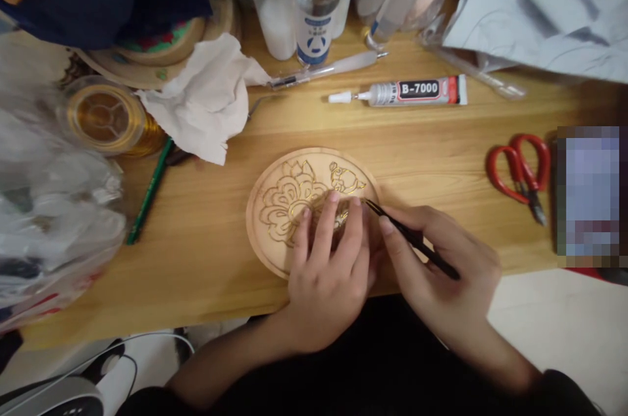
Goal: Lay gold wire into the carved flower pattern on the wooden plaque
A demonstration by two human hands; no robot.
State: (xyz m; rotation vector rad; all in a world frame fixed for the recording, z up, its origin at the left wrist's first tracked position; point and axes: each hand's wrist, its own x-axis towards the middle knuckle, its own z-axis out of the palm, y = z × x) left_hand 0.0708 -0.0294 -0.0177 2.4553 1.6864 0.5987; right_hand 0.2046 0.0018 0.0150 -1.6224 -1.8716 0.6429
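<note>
I have the round pale wooden disc [256, 236] at the centre of the frame, lying on the wood-grained tabletop [196, 259] near its lower edge. Thin gold wire outlines on it form a large many-petalled flower [277, 207], with a smaller curled motif [347, 179] at the disc's upper right. The left hand [331, 272] rests over the disc's lower part, fingers spread and slightly bent, covering some of the wirework; I cannot tell whether anything is pinned beneath them. The right hand [446, 259], just right of it, is closed around slim black tweezers [415, 239], pen-fashion, their tips pointing up and left beside the left hand's fingertips, over the disc's right side. I cannot make out anything between those tips.

Above the disc I see a silver, black and red glue tube marked B-7000 [417, 91], its white nozzle facing left. At the right of the frame lie small red-handled cutters [520, 171], near a dark device with a blurred-out screen [589, 197]. Toward the left, a clear spool of gold wire [105, 115] sits beside a crumpled white cloth or tissue [206, 95], with a dark green pencil [150, 197] slanting below them
</note>
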